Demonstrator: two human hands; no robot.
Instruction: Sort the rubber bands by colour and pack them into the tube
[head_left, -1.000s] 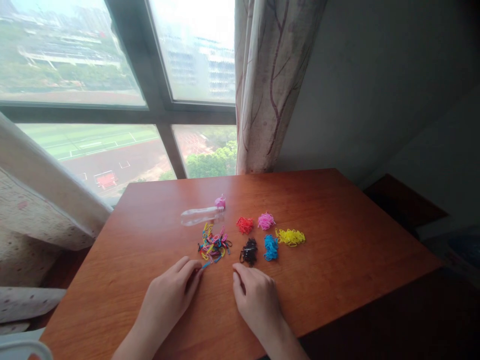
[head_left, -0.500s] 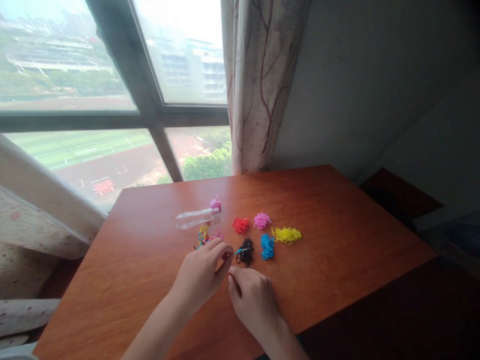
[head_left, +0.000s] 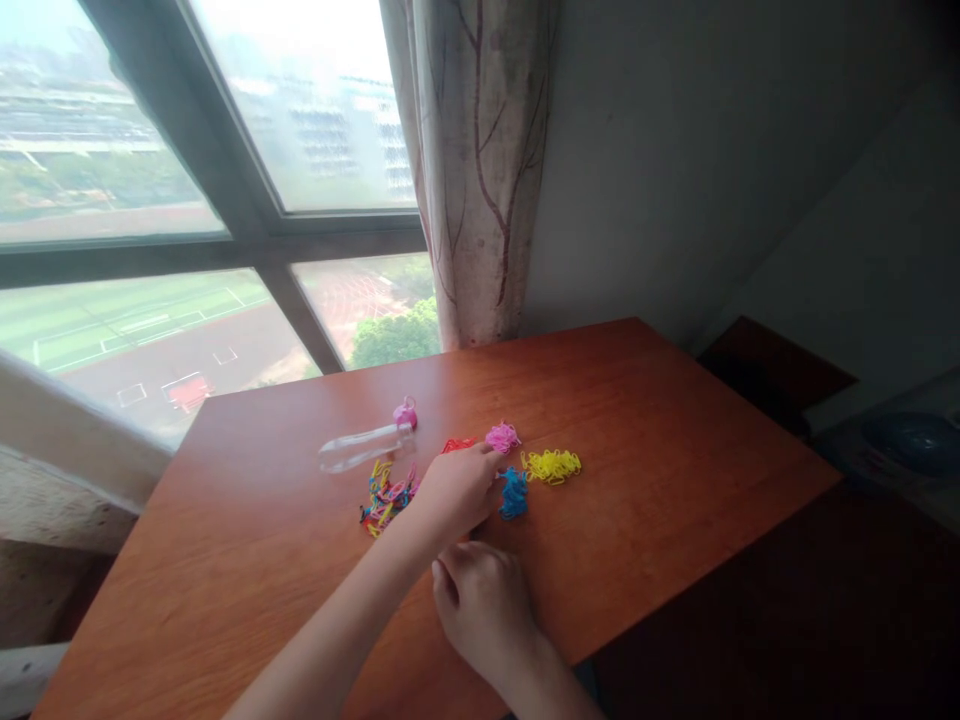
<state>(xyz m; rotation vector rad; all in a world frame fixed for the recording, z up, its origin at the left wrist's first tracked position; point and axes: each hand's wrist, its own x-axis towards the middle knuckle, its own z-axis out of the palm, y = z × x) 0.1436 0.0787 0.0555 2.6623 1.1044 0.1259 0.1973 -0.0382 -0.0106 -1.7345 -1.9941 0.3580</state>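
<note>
My left hand (head_left: 466,487) reaches over the middle of the table, its fingertips at the near-left side of the blue rubber band pile (head_left: 514,493) and just below the pink rubber band pile (head_left: 502,437). Its fingers are bent together; what is between them is hidden. Part of the red rubber band pile (head_left: 458,445) shows above the knuckles, and the black pile is covered by the hand. My right hand (head_left: 484,597) rests on the table closer to me, fingers curled and thumb against them. Any object inside it cannot be made out.
A heap of mixed-colour rubber bands (head_left: 384,497) lies left of my left forearm. Behind it are a clear plastic bottle (head_left: 364,447) on its side and a pink cap (head_left: 405,413). Yellow rubber bands (head_left: 553,466) lie at the right on the wooden table (head_left: 645,500). A window stands behind.
My left hand has moved right and forward from beside the black pile to the blue one; the blue band it pinched is out of sight. My right hand stays curled. The view has shifted slightly.
</note>
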